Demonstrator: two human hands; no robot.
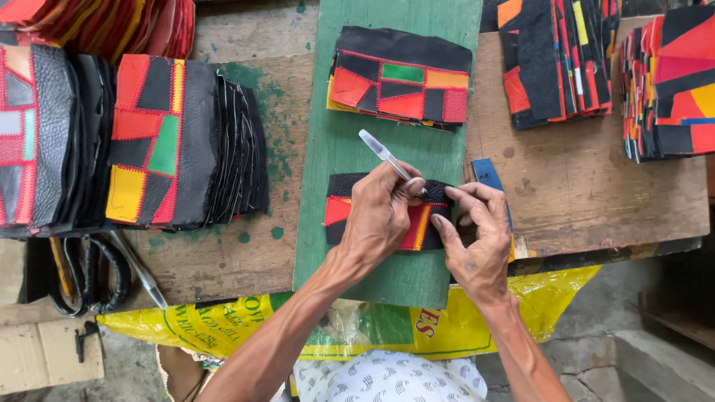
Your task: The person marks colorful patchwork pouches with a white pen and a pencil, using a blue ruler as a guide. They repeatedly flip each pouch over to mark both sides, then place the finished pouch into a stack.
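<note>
While left hand (380, 216) grips pen (383, 155) over patchwork leather piece (417, 223) on green board (387, 149) atop bench (581, 186), right hand (480, 238) pins piece's right edge. Marking apparently underway; one stack (402, 74) beyond, more stacks (186, 141) waiting alongside.

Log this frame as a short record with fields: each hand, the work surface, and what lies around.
left hand: holds a clear pen, presses on patchwork piece
right hand: fingers pin the piece's right end
surface: green board on a wooden table
on board: second patchwork stack above
left: upright patchwork stacks, scissors
right: more stacks
</note>
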